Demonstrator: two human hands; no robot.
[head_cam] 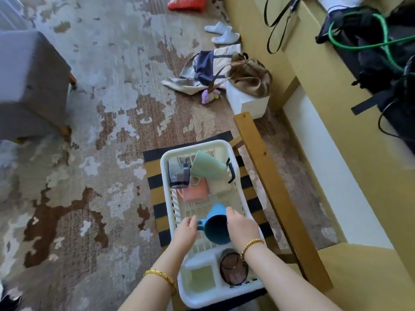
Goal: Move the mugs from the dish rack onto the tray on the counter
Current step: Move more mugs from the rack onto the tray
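A white plastic dish rack [166,167] sits on a striped cloth over a wooden chair seat. A blue mug [216,225] lies on its side in the rack's middle. My right hand [241,227] wraps its right side and my left hand [186,230] touches its handle on the left. Farther back in the rack lie a green mug [208,166], a pink mug [195,191], a cream mug [219,187] and a dark glass mug [178,173]. A brown glass cup [233,269] stands in the near compartment. No tray is in view.
The wooden chair frame [269,176] runs along the rack's right side. A yellow counter [359,122] with black bags and a green cable lies to the right. Bags, a white box [249,102] and slippers sit on the worn carpet beyond; a grey stool [29,86] stands at left.
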